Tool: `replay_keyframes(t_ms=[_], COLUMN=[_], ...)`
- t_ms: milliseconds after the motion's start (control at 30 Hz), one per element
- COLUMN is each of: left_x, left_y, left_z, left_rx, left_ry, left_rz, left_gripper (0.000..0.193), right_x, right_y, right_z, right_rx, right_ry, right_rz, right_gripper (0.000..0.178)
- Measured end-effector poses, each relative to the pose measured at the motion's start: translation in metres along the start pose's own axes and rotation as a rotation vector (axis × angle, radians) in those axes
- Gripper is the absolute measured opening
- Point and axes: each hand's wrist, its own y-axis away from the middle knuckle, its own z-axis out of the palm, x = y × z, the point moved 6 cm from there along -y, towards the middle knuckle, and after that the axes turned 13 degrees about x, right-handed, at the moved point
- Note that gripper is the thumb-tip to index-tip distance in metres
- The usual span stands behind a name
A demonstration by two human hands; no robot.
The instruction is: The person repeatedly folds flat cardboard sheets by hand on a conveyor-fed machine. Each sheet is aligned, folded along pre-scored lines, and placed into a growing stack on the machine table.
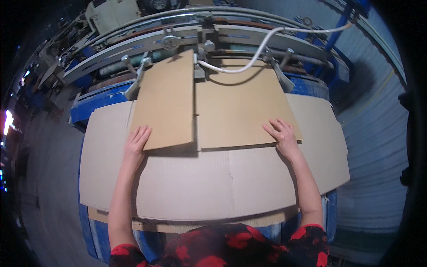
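Two brown cardboard panels lie side by side before me, a narrow dark gap between them. At the near-left edge of the left panel [167, 104], my left hand [137, 141] rests with its fingers stretched out over the board. This panel sits tilted, its right edge raised and casting a shadow. The right panel [242, 107] lies flatter, with its far edge under the machine's bar. My right hand [283, 135] is spread on its near-right corner, fingers apart. Whether the panels join is unclear. Beneath both is a large pale cardboard sheet [187, 187].
A machine with metal bars and rollers [133, 49] spans the far side. Metal guides [283, 78] flank the panels, and a white hose [262, 49] arches over them. The blue frame [95, 104] shows around the cardboard. Corrugated wall [373, 147] stands at right; grey floor [53, 178] at left.
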Motion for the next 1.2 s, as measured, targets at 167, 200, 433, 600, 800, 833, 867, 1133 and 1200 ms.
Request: replay_keyframes(t_ms=[167,200,433,600,800,833,867,1133,1200], left_x=[-0.043,-0.051,-0.046,-0.04,-0.082,-0.092,-0.098,-0.086,-0.071], left_y=[-0.054,-0.067,-0.091,0.04,0.257,0.277,0.296,0.271,0.24], left_z=[0.055,0.065,0.074,-0.041,-0.171,-0.167,-0.161,-0.17,-0.19], left_rx=[0.018,0.02,0.002,0.06,0.37,0.389,0.376,0.94,0.956], left_ry=[-0.019,-0.056,-0.046,-0.166,-0.626,-0.458,-0.308,0.409,0.54], left_rz=[-0.003,-0.017,-0.152,-0.353,-1.121,-1.247,-1.418,-1.499,-1.327], left_gripper=[0.059,0.057,0.048,0.041,0.067,0.07,0.074,0.068,0.069], right_x=[0.037,0.043,0.087,0.119,0.14,0.144,0.146,0.141,0.131], right_y=[-0.066,-0.079,-0.117,0.006,0.248,0.275,0.3,0.29,0.275], right_z=[0.045,0.051,0.056,-0.032,-0.141,-0.141,-0.142,-0.12,-0.132], right_rx=[0.029,0.07,0.068,0.191,0.59,0.536,0.502,0.928,0.896], right_ry=[0.05,0.04,0.157,-0.009,0.476,0.516,0.568,-0.341,-0.236], right_rz=[0.008,-0.001,0.17,0.4,1.021,1.172,1.347,1.595,1.561], right_gripper=[0.056,0.054,0.042,0.045,0.051,0.051,0.052,0.057,0.057])
